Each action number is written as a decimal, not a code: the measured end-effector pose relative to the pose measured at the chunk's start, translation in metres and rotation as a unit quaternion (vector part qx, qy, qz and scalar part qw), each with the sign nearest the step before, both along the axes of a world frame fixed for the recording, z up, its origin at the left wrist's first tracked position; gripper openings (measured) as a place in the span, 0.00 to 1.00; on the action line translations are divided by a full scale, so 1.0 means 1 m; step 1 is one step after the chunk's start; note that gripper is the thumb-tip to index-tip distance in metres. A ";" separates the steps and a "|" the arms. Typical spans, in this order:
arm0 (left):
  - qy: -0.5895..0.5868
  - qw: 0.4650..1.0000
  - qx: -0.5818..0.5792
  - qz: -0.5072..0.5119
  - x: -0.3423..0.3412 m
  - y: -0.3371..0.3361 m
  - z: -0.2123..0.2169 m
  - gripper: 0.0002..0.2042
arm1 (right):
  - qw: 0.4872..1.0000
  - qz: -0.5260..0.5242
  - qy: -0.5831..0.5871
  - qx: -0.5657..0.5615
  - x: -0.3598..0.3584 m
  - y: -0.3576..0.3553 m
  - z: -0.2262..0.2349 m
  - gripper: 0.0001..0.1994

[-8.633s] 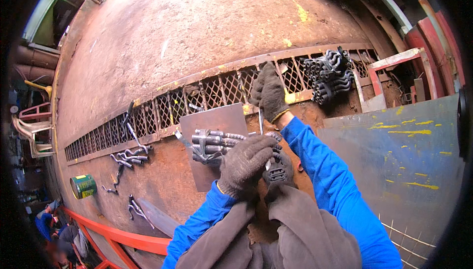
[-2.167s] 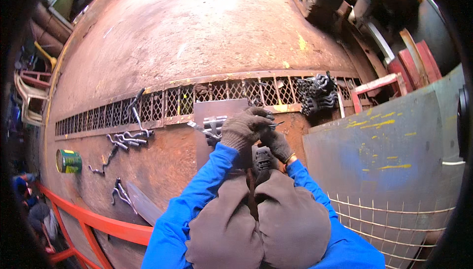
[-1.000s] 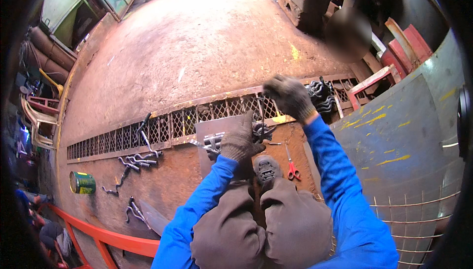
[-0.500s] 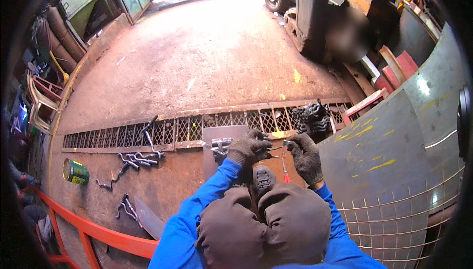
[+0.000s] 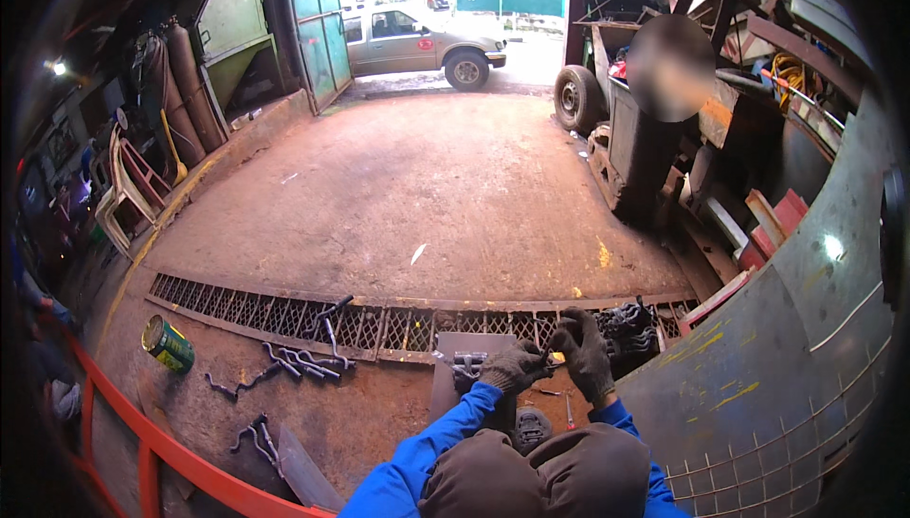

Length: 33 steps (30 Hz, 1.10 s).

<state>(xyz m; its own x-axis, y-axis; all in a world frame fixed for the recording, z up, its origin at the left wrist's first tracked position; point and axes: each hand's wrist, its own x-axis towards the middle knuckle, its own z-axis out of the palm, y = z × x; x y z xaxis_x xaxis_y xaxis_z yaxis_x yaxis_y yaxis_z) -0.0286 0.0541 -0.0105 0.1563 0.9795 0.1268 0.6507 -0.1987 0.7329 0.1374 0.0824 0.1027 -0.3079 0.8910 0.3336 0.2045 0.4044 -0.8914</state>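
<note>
My left hand (image 5: 513, 367) is in a dark knitted glove, its fingers closed on a small dark metal piece (image 5: 551, 361). Close beside it on the right, my gloved right hand (image 5: 586, 357) is raised with its fingers bent together; what it pinches is too small to make out. Grey bent metal rods (image 5: 465, 363) lie on a flat metal plate (image 5: 473, 343) by the left hand. Below my hands, a thin tool with a red handle (image 5: 570, 411) rests on the ground near my shoe (image 5: 532, 426).
Dark bent rods (image 5: 627, 330) are piled on the floor grating (image 5: 403, 328); loose ones (image 5: 308, 363) lie left. A green can (image 5: 168, 344) lies tipped near an orange-red rail (image 5: 180, 456). Large metal sheets (image 5: 758, 357) and wire mesh (image 5: 758, 461) flank my right. A pickup (image 5: 417, 44) stands outside.
The view has tilted up, showing more of the doorway. My right hand has risen and turned upright, nearer the left. The thin rod seen between my hands no longer shows clearly.
</note>
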 end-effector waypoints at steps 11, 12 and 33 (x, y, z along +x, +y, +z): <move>-0.097 0.992 0.081 -0.022 0.004 0.006 -0.005 0.13 | 0.987 0.108 -0.118 -0.031 0.024 0.004 -0.077 0.19; -0.068 0.992 0.101 -0.021 0.001 0.006 -0.010 0.12 | 0.992 0.092 -0.084 0.004 0.021 -0.003 -0.077 0.19; -0.073 0.997 -0.032 0.003 -0.004 0.012 -0.007 0.09 | 0.988 -0.113 -0.099 -0.016 0.029 -0.008 -0.094 0.11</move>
